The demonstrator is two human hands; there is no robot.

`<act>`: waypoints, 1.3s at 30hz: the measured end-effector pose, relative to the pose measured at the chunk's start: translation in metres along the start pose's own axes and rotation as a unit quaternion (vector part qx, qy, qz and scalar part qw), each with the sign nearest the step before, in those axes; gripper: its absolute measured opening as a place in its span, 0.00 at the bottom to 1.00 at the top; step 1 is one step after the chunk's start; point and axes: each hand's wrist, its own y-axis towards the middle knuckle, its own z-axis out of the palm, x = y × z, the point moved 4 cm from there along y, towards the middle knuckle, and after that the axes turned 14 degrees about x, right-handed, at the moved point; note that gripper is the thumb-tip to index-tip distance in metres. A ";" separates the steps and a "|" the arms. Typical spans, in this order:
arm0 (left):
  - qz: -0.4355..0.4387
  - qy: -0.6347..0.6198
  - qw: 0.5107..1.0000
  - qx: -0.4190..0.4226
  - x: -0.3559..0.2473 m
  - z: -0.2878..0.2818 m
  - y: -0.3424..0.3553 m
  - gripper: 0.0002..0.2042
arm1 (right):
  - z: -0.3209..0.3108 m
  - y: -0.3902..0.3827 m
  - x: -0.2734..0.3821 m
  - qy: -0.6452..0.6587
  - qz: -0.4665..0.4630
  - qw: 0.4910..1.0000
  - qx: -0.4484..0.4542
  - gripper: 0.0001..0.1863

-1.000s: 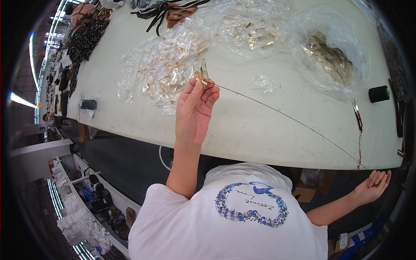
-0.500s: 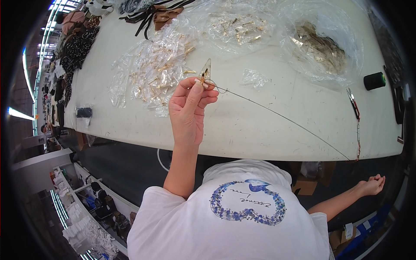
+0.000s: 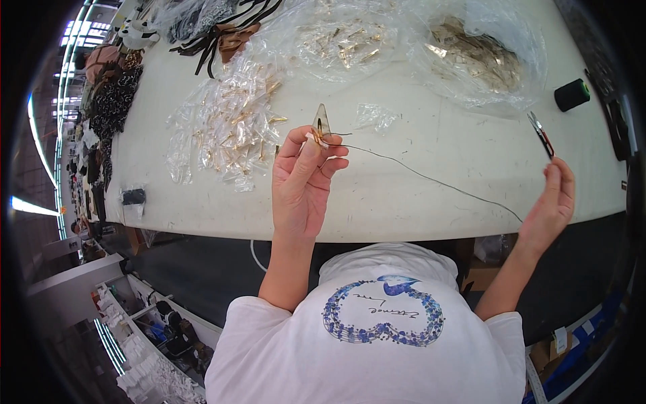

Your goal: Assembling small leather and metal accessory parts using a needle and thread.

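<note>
My left hand is raised over the table, pinching a small triangular see-through clip with gold-coloured metal at its base between thumb and fingers. A dark thread runs from the clip, sagging a little, to the heel of my right hand; whether that hand holds its end is hidden. A short thread end sticks out beside the clip. At the table's right side, my right thumb and fingers close on the handle end of thread snips with red and black handles. The snips' blades point away from me.
Left of centre lies a heap of gold pieces in small clear bags. Further back are another bagged pile and a large plastic bag of translucent pieces. A black thread spool stands right, a small clear bag mid-table.
My right hand has come from beyond the table's near edge up to the snips' handle. The thread has gone from taut to slack. My left hand still holds the clip.
</note>
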 end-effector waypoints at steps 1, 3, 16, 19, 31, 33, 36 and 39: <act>-0.007 -0.001 1.000 -0.002 0.002 0.004 -0.001 0.08 | 0.043 -0.011 0.014 0.041 0.008 0.995 0.085 0.07; -0.025 0.015 1.000 0.004 0.006 0.013 0.002 0.08 | 0.100 -0.031 0.037 0.110 0.010 0.959 0.260 0.07; -0.071 0.108 0.992 0.011 0.022 0.038 0.004 0.08 | 0.169 -0.059 0.054 0.425 0.267 0.767 0.399 0.18; -0.073 0.119 0.990 0.014 0.023 0.038 0.003 0.08 | 0.169 -0.058 0.051 0.438 0.292 0.751 0.399 0.18; -0.078 0.138 0.987 0.017 0.026 0.039 0.003 0.07 | 0.171 -0.061 0.044 0.443 0.300 0.738 0.410 0.17; -0.079 0.138 0.987 0.018 0.026 0.039 0.003 0.07 | 0.171 -0.061 0.044 0.444 0.300 0.738 0.410 0.17; -0.079 0.142 0.987 0.018 0.028 0.036 0.002 0.08 | 0.171 -0.062 0.043 0.449 0.296 0.738 0.409 0.16; -0.078 0.143 0.987 0.012 0.029 0.036 0.002 0.08 | 0.171 -0.064 0.042 0.454 0.293 0.737 0.406 0.15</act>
